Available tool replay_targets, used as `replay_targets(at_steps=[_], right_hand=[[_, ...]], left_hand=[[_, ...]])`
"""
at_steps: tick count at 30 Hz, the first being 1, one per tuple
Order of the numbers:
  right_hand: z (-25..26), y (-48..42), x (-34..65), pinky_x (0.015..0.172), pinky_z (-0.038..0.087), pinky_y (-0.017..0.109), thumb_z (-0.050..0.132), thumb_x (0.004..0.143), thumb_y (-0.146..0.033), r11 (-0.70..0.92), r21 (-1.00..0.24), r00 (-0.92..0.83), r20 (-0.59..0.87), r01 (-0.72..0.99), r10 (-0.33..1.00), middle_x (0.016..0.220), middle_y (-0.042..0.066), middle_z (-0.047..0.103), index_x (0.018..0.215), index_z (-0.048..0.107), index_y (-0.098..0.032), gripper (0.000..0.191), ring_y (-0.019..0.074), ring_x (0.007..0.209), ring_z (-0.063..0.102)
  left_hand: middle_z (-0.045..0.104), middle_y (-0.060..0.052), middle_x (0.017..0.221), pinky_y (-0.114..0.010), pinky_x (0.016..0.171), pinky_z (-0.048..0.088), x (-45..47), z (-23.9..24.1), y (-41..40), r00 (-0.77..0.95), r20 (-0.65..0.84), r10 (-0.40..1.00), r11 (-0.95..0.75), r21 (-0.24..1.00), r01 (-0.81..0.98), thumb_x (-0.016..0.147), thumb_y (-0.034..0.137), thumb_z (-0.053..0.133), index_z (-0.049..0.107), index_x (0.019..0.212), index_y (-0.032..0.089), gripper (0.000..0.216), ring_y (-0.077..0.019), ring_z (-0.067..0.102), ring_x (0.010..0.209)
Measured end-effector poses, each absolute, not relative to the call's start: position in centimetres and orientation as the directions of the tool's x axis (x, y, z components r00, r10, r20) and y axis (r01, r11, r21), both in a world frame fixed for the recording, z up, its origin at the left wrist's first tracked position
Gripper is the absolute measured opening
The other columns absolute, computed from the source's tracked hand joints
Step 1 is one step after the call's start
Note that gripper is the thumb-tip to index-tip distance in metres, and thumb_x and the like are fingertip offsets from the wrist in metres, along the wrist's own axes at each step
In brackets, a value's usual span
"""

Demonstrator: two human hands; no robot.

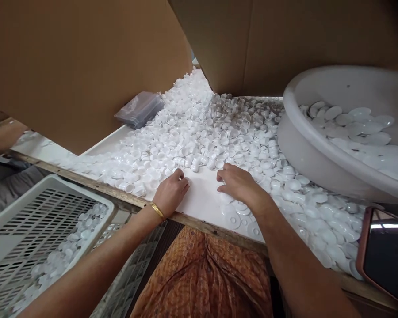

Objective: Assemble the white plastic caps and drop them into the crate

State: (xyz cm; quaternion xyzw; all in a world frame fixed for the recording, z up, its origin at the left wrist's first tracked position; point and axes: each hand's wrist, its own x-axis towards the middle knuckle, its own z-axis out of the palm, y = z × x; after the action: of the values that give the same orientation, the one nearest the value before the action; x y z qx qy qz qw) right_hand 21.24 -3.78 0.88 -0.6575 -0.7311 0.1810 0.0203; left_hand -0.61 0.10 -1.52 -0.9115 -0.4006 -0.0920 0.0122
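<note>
Round translucent-white plastic discs (235, 223) lie flat beside the right hand (237, 185), its fingers loosely parted, the left hand (172, 192) curls, its grasp impossible to tell, and beyond, heaped glossy white plastic caps (199, 141) point every way.

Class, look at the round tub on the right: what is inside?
The tub holds glossy white discs, piled over one another. They cover its floor, which cannot be seen; its right side lies outside the picture.
</note>
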Motion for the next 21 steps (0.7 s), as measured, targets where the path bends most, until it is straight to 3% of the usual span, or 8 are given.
replay_targets(at_steps=[2,7,9,12,15,18,21], right_hand=[[0.4,-3.9,19.9,0.061,0.038,0.027,0.066,0.074,-0.022,0.111,-0.266,-0.155,-0.149,0.957,0.977,0.095,0.007,0.053,0.088,0.061,-0.017,0.015,0.0204,0.088,0.052],[-0.6,-4.3,16.9,0.071,0.041,0.029,0.068,0.072,-0.015,0.292,-0.328,-0.260,0.137,0.899,0.956,0.097,0.007,0.055,0.086,0.057,-0.015,0.018,0.0209,0.094,0.050],[-1.3,-4.3,15.9,0.072,0.041,0.029,0.066,0.072,-0.012,0.280,-0.464,-0.236,0.152,0.840,0.960,0.089,0.005,0.059,0.089,0.056,-0.017,0.019,0.0184,0.087,0.053],[-2.2,-4.1,14.9,0.066,0.045,0.026,0.063,0.072,-0.013,0.078,-0.769,-0.081,0.034,0.634,0.996,0.072,-0.002,0.059,0.090,0.056,-0.019,0.020,0.0133,0.069,0.057],[-2.6,-3.6,14.6,0.059,0.050,0.025,0.060,0.073,-0.013,-0.214,-0.959,0.047,-0.209,0.184,0.977,0.068,-0.001,0.060,0.084,0.059,-0.017,0.012,0.0118,0.061,0.059],[-2.3,-3.3,14.5,0.059,0.055,0.025,0.058,0.073,-0.010,-0.366,-0.908,0.040,-0.381,-0.205,0.924,0.065,0.001,0.061,0.074,0.059,-0.015,0.004,0.0121,0.058,0.062],[-1.7,-3.3,14.6,0.059,0.056,0.025,0.057,0.074,-0.008,-0.389,-0.864,0.049,-0.425,-0.318,0.904,0.058,-0.001,0.061,0.073,0.060,-0.014,0.007,0.0114,0.052,0.062]], left_hand=[[0.056,-0.008,0.092,-0.025,0.058,0.042,-0.7,-1.3,0.1,0.632,0.210,0.746,-0.658,0.091,0.747,0.082,0.019,0.049,0.064,0.076,0.014,0.017,-0.0125,0.054,0.065],[0.058,-0.004,0.082,-0.022,0.056,0.042,-0.7,-0.7,-0.5,0.514,0.257,0.818,-0.571,0.463,0.678,0.079,0.019,0.056,0.066,0.074,0.016,0.012,-0.0091,0.052,0.061],[0.059,-0.003,0.078,-0.022,0.057,0.043,-0.8,-0.6,-0.8,0.469,0.263,0.843,-0.531,0.550,0.645,0.078,0.019,0.057,0.066,0.071,0.016,0.012,-0.0099,0.054,0.064],[0.060,-0.003,0.075,-0.023,0.060,0.046,-0.9,-0.8,-1.3,0.405,0.289,0.867,-0.492,0.617,0.614,0.077,0.019,0.057,0.065,0.070,0.016,0.011,-0.0118,0.056,0.068],[0.063,-0.004,0.082,-0.023,0.063,0.048,-0.9,-0.9,-1.8,0.370,0.387,0.845,-0.535,0.626,0.568,0.080,0.019,0.055,0.065,0.078,0.017,0.010,-0.0122,0.059,0.073],[0.065,-0.006,0.091,-0.026,0.074,0.050,-0.7,-0.9,-2.2,0.429,0.497,0.754,-0.653,0.505,0.564,0.081,0.017,0.053,0.065,0.085,0.017,0.012,-0.0139,0.060,0.084],[0.066,-0.007,0.090,-0.029,0.076,0.050,-0.3,-1.1,-2.4,0.535,0.503,0.679,-0.728,0.361,0.583,0.083,0.017,0.051,0.064,0.087,0.017,0.014,-0.0156,0.060,0.085]])
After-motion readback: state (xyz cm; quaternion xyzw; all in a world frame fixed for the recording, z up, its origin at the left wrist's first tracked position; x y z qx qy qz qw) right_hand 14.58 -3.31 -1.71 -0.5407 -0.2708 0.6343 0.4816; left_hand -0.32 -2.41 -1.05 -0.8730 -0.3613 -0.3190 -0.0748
